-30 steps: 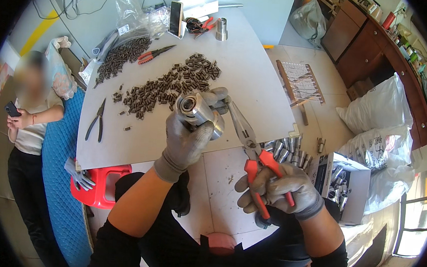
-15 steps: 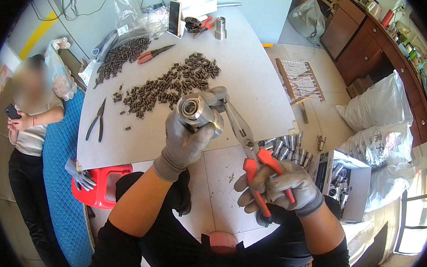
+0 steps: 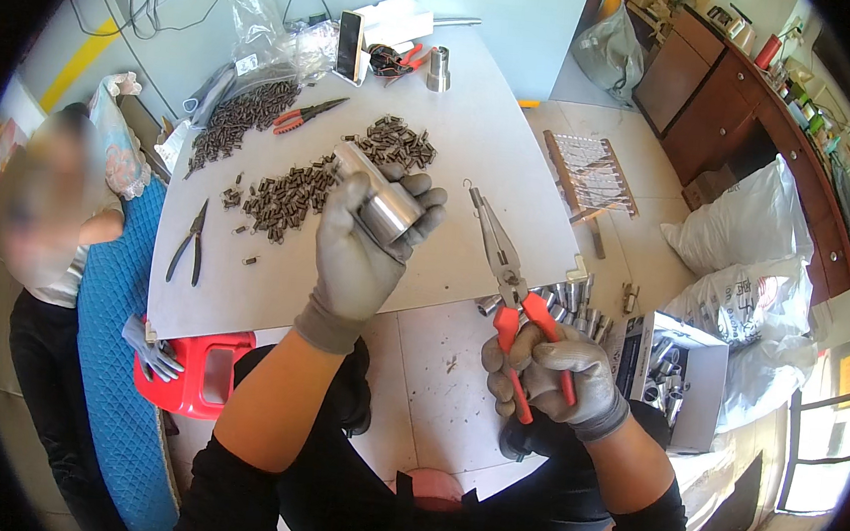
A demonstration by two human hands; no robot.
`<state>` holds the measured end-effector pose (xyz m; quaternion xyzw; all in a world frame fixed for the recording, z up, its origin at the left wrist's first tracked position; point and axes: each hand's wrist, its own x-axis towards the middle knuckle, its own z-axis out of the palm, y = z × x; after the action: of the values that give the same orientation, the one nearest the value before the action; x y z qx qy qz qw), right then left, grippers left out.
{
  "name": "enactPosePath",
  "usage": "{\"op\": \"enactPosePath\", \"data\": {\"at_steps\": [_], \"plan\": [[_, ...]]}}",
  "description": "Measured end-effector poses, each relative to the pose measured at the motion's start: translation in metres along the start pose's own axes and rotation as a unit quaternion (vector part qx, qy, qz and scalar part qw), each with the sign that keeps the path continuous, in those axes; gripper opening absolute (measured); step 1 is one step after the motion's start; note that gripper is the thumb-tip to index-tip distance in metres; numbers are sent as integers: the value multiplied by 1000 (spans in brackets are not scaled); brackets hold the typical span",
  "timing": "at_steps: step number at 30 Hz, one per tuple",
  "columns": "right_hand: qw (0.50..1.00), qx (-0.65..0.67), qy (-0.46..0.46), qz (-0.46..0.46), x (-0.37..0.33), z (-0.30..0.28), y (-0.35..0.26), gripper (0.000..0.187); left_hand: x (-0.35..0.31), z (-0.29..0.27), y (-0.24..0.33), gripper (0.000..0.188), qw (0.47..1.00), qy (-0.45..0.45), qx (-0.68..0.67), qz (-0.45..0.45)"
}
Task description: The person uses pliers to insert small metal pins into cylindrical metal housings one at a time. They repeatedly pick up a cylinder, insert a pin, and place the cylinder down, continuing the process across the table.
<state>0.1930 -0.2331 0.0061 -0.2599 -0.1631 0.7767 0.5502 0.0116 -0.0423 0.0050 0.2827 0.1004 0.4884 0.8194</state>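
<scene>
In my gloved left hand (image 3: 352,275) I hold a shiny metal cylinder (image 3: 389,211), tilted over the table, its narrower end toward the far left. The fingers are wrapped round its wider end. My gloved right hand (image 3: 566,376) grips red-handled long-nose pliers (image 3: 501,257) by both handles, jaws pointing away from me. A tiny curved wire (image 3: 467,183) shows at the jaw tips, which are apart from the cylinder. Beyond the left hand, a pile of small dark springs (image 3: 285,205) lies on the white table (image 3: 273,298).
Other pliers (image 3: 309,115) and black-handled pliers (image 3: 190,242) lie on the table. A phone (image 3: 348,45) and a metal cylinder (image 3: 439,70) stand at its back. A box (image 3: 700,387) of metal tubes sits right, a red stool (image 3: 201,378) left. Another person (image 3: 60,207) is at far left.
The cylinder has turned from its open end facing up to lying tilted on its side. The pliers have come away from it, and a tiny wire now shows at their tips.
</scene>
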Motion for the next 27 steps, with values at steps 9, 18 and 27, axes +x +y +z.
{"op": "enactPosePath", "data": {"at_steps": [9, 18, 27], "plan": [[999, 4, -48, 15, -1, -4, 4, 30, 26, -12, -17, 38, 966, 71, -218, -117], [998, -29, -28, 39, 3, 2, -1, 33, 32, 0, -33, 45, 990, -11, -91, -111], [989, -139, 49, -11, 10, -8, 6, 38, 28, 7, -43, 50, 986, 57, -57, -143]]}}
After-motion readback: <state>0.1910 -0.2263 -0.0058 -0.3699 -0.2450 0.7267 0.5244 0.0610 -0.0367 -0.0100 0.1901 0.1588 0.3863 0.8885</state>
